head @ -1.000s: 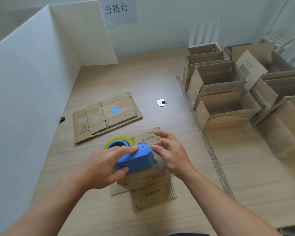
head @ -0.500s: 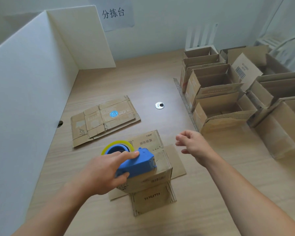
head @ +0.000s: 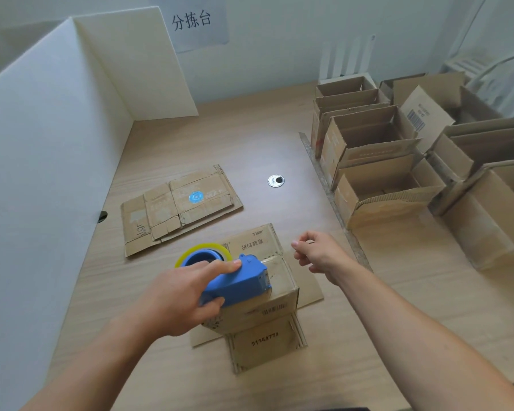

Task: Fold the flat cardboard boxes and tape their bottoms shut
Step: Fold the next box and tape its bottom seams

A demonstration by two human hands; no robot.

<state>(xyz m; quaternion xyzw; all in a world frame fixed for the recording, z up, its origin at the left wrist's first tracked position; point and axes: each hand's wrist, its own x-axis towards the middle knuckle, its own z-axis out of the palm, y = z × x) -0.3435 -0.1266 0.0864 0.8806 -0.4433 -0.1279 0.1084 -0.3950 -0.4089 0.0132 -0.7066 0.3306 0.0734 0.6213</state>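
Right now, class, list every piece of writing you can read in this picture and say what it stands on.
"分拣台": paper sign.
"21354774", first digit unsure: near flap of the folded box.
Upside-down Chinese print on that box's top: too blurred.
Barcode label on a right-hand flap: too small.
Blue sticker on the flat cardboard: unreadable.

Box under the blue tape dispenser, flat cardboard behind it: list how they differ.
The box stands folded up; the flat cardboard lies collapsed. The box has the tape dispenser on it, gripped by the left hand; the flat cardboard is untouched. The flat cardboard bears a blue sticker; the box shows none. Both are brown cardboard.
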